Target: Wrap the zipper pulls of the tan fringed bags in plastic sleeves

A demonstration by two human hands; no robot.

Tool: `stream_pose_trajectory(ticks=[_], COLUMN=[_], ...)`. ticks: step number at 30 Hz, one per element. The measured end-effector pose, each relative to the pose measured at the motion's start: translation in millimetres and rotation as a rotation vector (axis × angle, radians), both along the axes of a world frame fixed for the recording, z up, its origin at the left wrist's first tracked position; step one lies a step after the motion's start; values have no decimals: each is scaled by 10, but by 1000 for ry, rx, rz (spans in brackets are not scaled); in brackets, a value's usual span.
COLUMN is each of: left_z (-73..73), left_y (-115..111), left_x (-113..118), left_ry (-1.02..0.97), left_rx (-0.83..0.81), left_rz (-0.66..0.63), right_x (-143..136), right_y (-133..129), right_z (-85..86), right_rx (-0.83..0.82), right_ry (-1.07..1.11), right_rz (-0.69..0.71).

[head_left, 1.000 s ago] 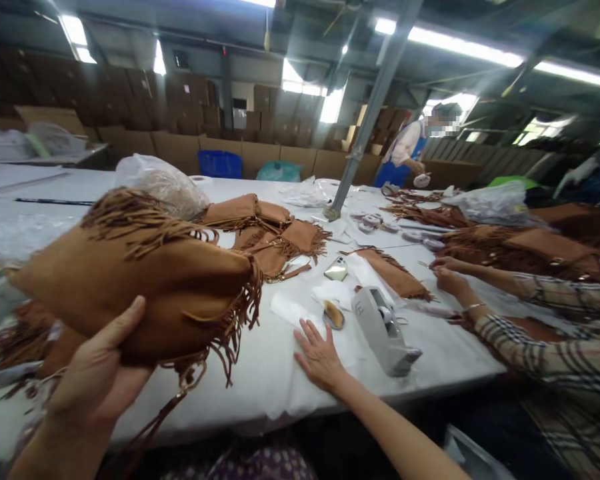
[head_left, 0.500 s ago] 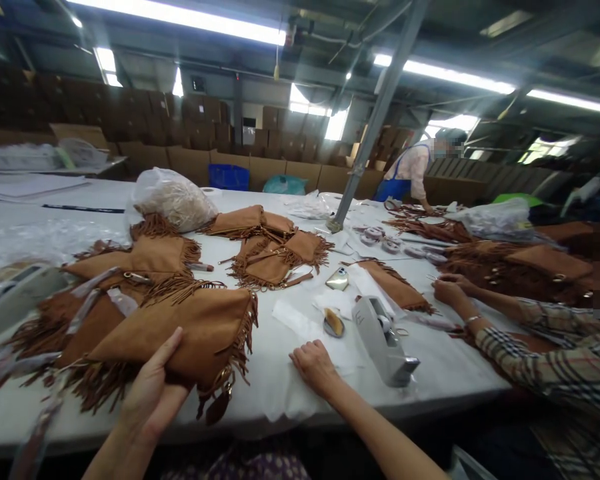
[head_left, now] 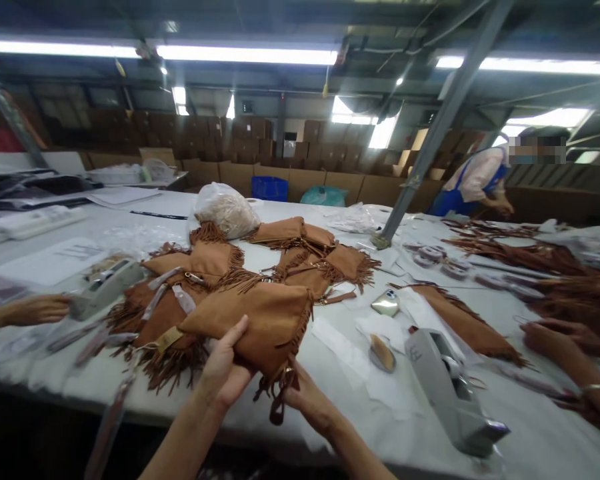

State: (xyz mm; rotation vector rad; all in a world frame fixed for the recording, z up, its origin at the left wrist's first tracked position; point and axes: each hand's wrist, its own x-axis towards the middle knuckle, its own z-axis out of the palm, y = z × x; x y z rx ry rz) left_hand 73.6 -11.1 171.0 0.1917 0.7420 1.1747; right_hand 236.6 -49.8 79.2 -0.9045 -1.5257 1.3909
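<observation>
A tan fringed bag [head_left: 260, 313] is tilted above the near part of the table, with my left hand [head_left: 230, 373] closed round its lower edge, thumb on the front face. At the bag's right lower corner, my right hand [head_left: 307, 397] is closed by the brown tassel and metal clasp [head_left: 279, 400]; its fingertips are partly hidden behind them. A wrapped strap [head_left: 113, 420] hangs from the bag's left end down past the table edge. Under and behind it lie more fringed bags [head_left: 153, 310], some with plastic-wrapped parts.
Right of my hands stand a grey tape dispenser [head_left: 445, 387], a tape roll [head_left: 381, 353] and a phone [head_left: 386, 303]. Another dispenser [head_left: 105, 287] is at left, beside another person's hand [head_left: 35, 310]. Co-workers' hands [head_left: 555, 347] are at right. A metal post [head_left: 425, 153] rises from the table [head_left: 330, 413].
My right hand has moved from resting on the table to the bag's right corner. The view has swung left, bringing another person's hand into sight there.
</observation>
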Motion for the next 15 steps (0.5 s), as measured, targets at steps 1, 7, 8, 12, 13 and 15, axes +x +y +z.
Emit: stream_pose_trajectory(ticks=[1, 7, 8, 12, 13, 15], left_z=[36, -314, -498, -1328, -1496, -1738], left_y=[57, 602, 691, 879, 892, 912], left_x=[16, -9, -17, -52, -65, -93], left_ry=[-3, 8, 27, 152, 178, 227], left_rx=[18, 70, 43, -143, -169, -197], left_rz=[-20, -105, -109, -81, -61, -10], right_x=[-105, -231, -190, -2, 47, 143], right_y=[-22, -452, -528, -751, -794, -885], right_z=[16, -497, -614, -948, -999, -1072], right_rx=[-63, -466, -505, -542, -506, -410], right_ry=[75, 104, 33, -254, -325, -465], right_rz=[38, -51, -125, -257, -270, -307])
